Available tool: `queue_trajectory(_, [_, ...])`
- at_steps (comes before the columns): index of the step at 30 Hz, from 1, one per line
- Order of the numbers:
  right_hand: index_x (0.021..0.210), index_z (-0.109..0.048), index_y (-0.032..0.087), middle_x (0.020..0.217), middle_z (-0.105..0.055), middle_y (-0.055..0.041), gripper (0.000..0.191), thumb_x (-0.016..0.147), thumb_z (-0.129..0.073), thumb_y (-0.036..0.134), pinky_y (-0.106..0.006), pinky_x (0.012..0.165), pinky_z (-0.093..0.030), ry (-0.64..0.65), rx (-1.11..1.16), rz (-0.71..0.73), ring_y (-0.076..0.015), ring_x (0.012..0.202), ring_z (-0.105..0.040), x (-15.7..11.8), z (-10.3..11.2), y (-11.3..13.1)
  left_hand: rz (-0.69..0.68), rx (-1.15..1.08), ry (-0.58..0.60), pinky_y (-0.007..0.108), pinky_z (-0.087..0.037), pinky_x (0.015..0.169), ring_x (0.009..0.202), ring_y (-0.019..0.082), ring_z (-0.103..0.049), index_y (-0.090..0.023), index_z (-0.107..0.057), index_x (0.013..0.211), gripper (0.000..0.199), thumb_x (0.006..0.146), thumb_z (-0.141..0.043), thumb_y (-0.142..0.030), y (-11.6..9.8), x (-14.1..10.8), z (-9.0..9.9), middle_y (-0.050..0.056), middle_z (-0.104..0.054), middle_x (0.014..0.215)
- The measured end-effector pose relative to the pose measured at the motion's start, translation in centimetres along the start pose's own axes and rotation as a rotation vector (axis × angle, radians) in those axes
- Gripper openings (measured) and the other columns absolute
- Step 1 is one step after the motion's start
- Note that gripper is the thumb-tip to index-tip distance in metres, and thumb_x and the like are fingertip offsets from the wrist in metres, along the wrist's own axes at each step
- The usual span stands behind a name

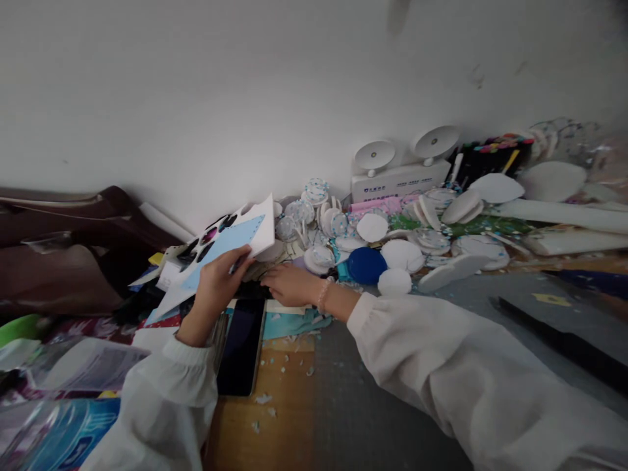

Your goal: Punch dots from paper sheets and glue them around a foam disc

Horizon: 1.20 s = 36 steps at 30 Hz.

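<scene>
Left grip (220, 275) pinches the lower right side of one white sheet (266, 239), thumb on its face, one light-blue sheet (238, 234) lying against it. Sheet is tilted up over the counter's (284, 379) back left corner, probably so it stays clear of the clutter below. Dark openings show along its far side; can't count them, partly hidden. Small dark item at the left fingertips, too small to name.

Right grip (294, 286) is low just beside the sheet, fingers bent down over dark stuff; can't tell if it pinches anything. One beaded bracelet (322, 294) on that wrist.

Between the forearms, one dark-screened device (240, 347) lies flat, likely parked there to stay within reach. One teal cloth (294, 325) just beside it.

Toward the counter's back edge: white discs (371, 227) heaped and overlapping, likely to save room, too many to count; one blue disc (367, 265) among them. Behind, one white box (400, 183) with two round heads (374, 155), set by the wall, probably out of the way. Marker bundle (503, 144) toward the back right, uncounted. One grey mat (373, 392), one long black object (564, 340) on it.
</scene>
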State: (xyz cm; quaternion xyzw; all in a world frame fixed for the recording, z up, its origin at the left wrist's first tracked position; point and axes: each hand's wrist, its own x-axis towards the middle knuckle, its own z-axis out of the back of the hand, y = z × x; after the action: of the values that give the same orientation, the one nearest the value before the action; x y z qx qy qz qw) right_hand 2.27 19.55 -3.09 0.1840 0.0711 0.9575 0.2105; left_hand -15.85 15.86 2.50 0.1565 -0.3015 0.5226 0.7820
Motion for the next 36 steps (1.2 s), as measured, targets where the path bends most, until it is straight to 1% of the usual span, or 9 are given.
queue_trajectory(4, [0.113,-0.062,0.014,0.116,-0.066,-0.0125,0.028,0.088,-0.052,0.021,-0.042,0.104,-0.031,-0.012,-0.029,0.077,-0.0229,0.116,-0.052,0.3,-1.4,1.6,-0.022,-0.011,0.030,0.032,-0.056,0.083,0.096,0.022,-0.070,-0.017,-0.066,0.107,0.032,0.092,-0.050,-0.040,0.0,-0.6,-0.9,0.009,-0.073,0.106])
queue_trajectory(10, [0.115,-0.060,0.005,0.120,-0.060,-0.0224,0.044,0.089,-0.053,0.040,-0.047,0.098,-0.036,-0.046,-0.100,-0.072,-0.0317,0.117,-0.050,2.3,-3.0,3.1,-0.015,-0.025,0.058,0.032,-0.055,0.087,0.101,0.022,-0.068,-0.019,-0.064,0.110,0.029,0.093,-0.050,-0.037,-0.4,-1.0,-1.3,0.008,-0.071,0.111])
queue_trajectory(16, [0.113,-0.060,0.014,0.125,-0.058,-0.0104,0.036,0.091,-0.055,0.043,-0.048,0.096,-0.041,-0.073,-0.141,-0.124,-0.0261,0.116,-0.053,2.2,-2.9,2.9,-0.007,-0.040,0.064,0.035,-0.052,0.093,0.104,0.022,-0.066,-0.018,-0.062,0.114,0.030,0.092,-0.052,-0.036,-0.5,-1.5,-0.7,0.010,-0.069,0.114])
queue_trajectory(21, [0.116,-0.058,0.015,0.118,-0.060,-0.0088,0.034,0.091,-0.057,0.038,-0.046,0.089,-0.049,-0.100,-0.145,-0.133,-0.0232,0.105,-0.059,1.5,-2.6,2.7,-0.041,-0.048,0.020,0.039,-0.047,0.100,0.118,0.023,-0.057,-0.019,-0.058,0.117,0.027,0.092,-0.053,-0.028,-1.4,-2.7,0.3,0.012,-0.060,0.128])
queue_trajectory(25, [0.117,-0.058,0.016,0.117,-0.061,-0.0081,0.031,0.092,-0.057,0.033,-0.044,0.087,-0.050,-0.147,-0.147,-0.148,-0.0222,0.103,-0.060,1.2,-1.7,1.8,-0.082,0.018,-0.011,0.040,-0.047,0.095,0.108,0.024,-0.058,-0.020,-0.058,0.115,0.026,0.090,-0.055,-0.022,-2.4,-4.2,0.8,0.011,-0.062,0.113])
queue_trajectory(27, [0.119,-0.056,0.016,0.120,-0.059,-0.0085,0.031,0.092,-0.057,0.032,-0.045,0.088,-0.050,-0.173,-0.161,-0.183,-0.0228,0.105,-0.059,1.1,-1.2,0.8,-0.109,0.051,0.050,0.041,-0.048,0.094,0.107,0.025,-0.057,-0.020,-0.056,0.117,0.029,0.088,-0.056,-0.022,-2.7,-4.6,0.7,0.011,-0.061,0.113])
queue_trajectory(29, [0.119,-0.056,0.016,0.120,-0.059,-0.0088,0.031,0.092,-0.057,0.031,-0.045,0.088,-0.050,-0.186,-0.181,-0.237,-0.0229,0.105,-0.059,1.2,-0.8,-0.5,-0.112,0.099,0.117,0.045,-0.045,0.096,0.113,0.028,-0.054,-0.021,-0.053,0.122,0.036,0.087,-0.058,-0.024,-2.6,-4.7,0.3,0.012,-0.058,0.121])
queue_trajectory(32, [0.117,-0.058,0.015,0.118,-0.060,-0.0085,0.029,0.092,-0.057,0.031,-0.044,0.086,-0.051,-0.176,-0.205,-0.273,-0.0222,0.103,-0.060,1.2,-0.5,-1.8,-0.043,0.143,0.137,0.051,-0.041,0.101,0.122,0.033,-0.048,-0.019,-0.049,0.128,0.042,0.087,-0.056,-0.025,-1.8,-4.4,-0.7,0.016,-0.053,0.131])
queue_trajectory(36, [0.117,-0.058,0.015,0.120,-0.059,-0.0088,0.030,0.091,-0.058,0.032,-0.045,0.087,-0.051,-0.162,-0.233,-0.267,-0.0229,0.105,-0.059,0.9,-0.2,-1.8,0.040,0.114,0.115,0.045,-0.048,0.096,0.115,0.028,-0.057,-0.018,-0.051,0.124,0.033,0.091,-0.046,-0.022,-0.5,-4.1,-1.5,0.015,-0.060,0.122])
